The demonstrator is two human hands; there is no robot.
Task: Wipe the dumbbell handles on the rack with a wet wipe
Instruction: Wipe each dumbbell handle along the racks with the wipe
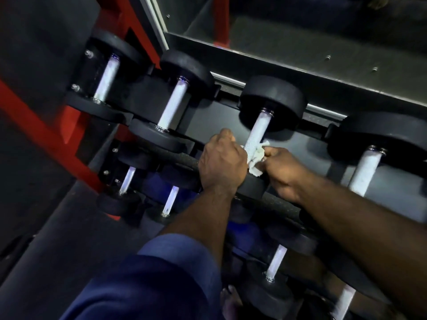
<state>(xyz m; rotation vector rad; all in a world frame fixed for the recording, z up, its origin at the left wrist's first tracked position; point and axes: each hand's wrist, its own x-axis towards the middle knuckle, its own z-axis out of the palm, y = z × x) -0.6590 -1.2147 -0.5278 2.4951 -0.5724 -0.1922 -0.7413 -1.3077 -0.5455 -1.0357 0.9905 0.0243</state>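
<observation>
Left hand (221, 160) curled, back toward the camera, fingertips hidden, right hand (283, 172) just beside it, fingers pinching a crumpled wet wipe (256, 158), both forearms bare, stretched forward, converging at the hands

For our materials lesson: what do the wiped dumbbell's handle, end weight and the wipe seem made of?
Handle: probably metal, pale, finely textured, shiny collar at its end.
End weight: matte black, likely rubber-coated.
Wipe: white, crumpled, soft; paper or fabric, unclear.
</observation>
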